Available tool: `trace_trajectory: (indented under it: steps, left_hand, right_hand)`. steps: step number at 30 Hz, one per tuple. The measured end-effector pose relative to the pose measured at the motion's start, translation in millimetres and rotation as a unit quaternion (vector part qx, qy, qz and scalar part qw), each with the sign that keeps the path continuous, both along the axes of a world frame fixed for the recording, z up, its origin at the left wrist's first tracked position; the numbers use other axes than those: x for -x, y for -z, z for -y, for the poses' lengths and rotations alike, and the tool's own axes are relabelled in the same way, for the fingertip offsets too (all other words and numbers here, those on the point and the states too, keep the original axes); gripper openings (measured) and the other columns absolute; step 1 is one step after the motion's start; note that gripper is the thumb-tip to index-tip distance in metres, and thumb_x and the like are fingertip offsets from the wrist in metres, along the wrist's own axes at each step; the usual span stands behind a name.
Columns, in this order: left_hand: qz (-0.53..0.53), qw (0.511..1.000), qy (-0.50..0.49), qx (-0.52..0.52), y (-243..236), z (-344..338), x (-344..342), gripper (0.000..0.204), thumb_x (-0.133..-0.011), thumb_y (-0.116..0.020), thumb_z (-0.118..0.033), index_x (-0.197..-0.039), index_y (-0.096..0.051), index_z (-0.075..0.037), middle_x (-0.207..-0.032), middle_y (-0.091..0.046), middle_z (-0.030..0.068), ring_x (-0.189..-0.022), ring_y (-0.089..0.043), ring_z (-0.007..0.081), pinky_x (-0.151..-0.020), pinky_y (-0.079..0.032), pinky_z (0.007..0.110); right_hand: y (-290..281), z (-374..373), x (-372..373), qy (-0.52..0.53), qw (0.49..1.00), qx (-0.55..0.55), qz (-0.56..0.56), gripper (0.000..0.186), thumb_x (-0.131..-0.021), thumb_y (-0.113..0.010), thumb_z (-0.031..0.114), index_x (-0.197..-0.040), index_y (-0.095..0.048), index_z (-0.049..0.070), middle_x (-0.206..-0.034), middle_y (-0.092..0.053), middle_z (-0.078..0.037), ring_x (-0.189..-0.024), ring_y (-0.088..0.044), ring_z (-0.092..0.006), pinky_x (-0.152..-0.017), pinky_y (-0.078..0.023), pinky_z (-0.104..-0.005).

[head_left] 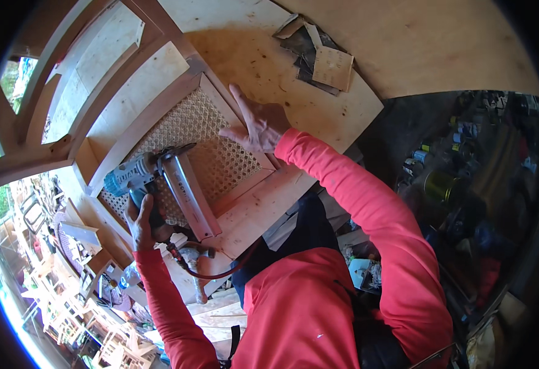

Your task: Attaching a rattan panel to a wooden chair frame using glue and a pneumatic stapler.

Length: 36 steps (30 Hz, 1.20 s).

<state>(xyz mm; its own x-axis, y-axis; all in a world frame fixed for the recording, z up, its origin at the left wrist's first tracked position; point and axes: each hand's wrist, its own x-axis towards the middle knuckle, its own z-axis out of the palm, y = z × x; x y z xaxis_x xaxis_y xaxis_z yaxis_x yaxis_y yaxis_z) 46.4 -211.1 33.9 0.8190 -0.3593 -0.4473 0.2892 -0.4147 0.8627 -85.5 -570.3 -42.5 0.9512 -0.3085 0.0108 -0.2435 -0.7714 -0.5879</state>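
Note:
In my left hand point(143, 224) is an air nail gun point(135, 175) with a teal and grey body and a long silver magazine point(189, 194). My fingers are wrapped round its handle, and a dark red air hose point(205, 275) runs from it. The nailer lies over a woven cane panel point(186, 120), set in the seat frame of a bare wooden chair point(106, 154). Above the frame's right rail, my right hand point(260, 123) has its thumb and fingers spread, with the thumb over the cane. Whether its fingertips touch the rail I cannot tell.
The chair lies on a plywood worktop point(337, 123), its curved backrest point(91, 92) rising at the upper left. Torn sandpaper sheets point(324, 64) lie at the far side. A grey T-shaped tool point(197, 267) sits near the worktop's edge. Cans point(438, 184) crowd the dark right side; wooden chair parts point(54, 289) are piled lower left.

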Motion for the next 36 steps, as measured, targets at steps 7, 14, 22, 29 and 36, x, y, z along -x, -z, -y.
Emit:
trace_trajectory:
  steps: [7, 14, 22, 29, 36]
  left_hand:
    - [0.000, 1.000, -0.026, 0.004, 6, -2, 1, 0.030, -0.098, -0.072, -0.025, -0.118, -0.061, -0.007, -0.091, -0.069, 0.0053, -0.064, -0.065, 0.0137, -0.055, -0.055, 0.029]
    - [0.007, 1.000, -0.016, 0.006, 6, 2, 3, 0.035, -0.098, -0.071, -0.025, -0.124, -0.060, -0.005, -0.096, -0.071, 0.0068, -0.066, -0.066, 0.0138, -0.058, -0.056, 0.029]
    - [-0.005, 0.997, 0.023, 0.070, -36, 21, 12, 0.050, -0.100, -0.070, -0.023, -0.142, -0.047, -0.006, -0.109, -0.074, 0.0134, -0.061, -0.062, 0.0119, -0.053, -0.053, 0.027]
    - [0.032, 0.997, -0.014, 0.071, -131, 58, 75, 0.038, -0.098, -0.070, -0.012, -0.130, -0.053, -0.002, -0.116, -0.074, 0.0145, -0.060, -0.061, 0.0108, -0.052, -0.052, 0.027]
    - [-0.003, 0.999, -0.044, -0.028, -142, 103, 171, 0.031, -0.097, -0.068, -0.004, -0.123, -0.052, -0.003, -0.091, -0.066, 0.0065, -0.060, -0.058, 0.0120, -0.051, -0.046, 0.030]
  right_hand:
    - [30, 0, -4, -0.025, 0.993, 0.040, 0.110, 0.090, -0.096, -0.060, 0.050, -0.155, -0.030, -0.011, -0.085, -0.072, -0.025, -0.062, -0.070, -0.0353, -0.056, -0.053, -0.0470]
    - [31, 3, -4, -0.029, 0.991, 0.041, 0.126, 0.083, -0.095, -0.066, 0.041, -0.151, -0.036, -0.014, -0.074, -0.068, -0.023, -0.058, -0.068, -0.0362, -0.055, -0.052, -0.0475]
    - [30, 1, -6, -0.044, 0.985, 0.053, 0.156, 0.082, -0.093, -0.068, 0.037, -0.148, -0.039, -0.016, -0.073, -0.068, -0.024, -0.059, -0.068, -0.0382, -0.056, -0.053, -0.0484]
    - [32, 3, -7, -0.033, 0.986, 0.023, 0.164, 0.082, -0.092, -0.070, 0.038, -0.146, -0.043, -0.017, -0.070, -0.067, -0.025, -0.058, -0.068, -0.0385, -0.056, -0.054, -0.0490]
    - [36, 3, -6, -0.034, 0.991, -0.010, 0.128, 0.084, -0.092, -0.068, 0.044, -0.148, -0.042, -0.013, -0.073, -0.068, -0.026, -0.061, -0.069, -0.0398, -0.059, -0.055, -0.0492]
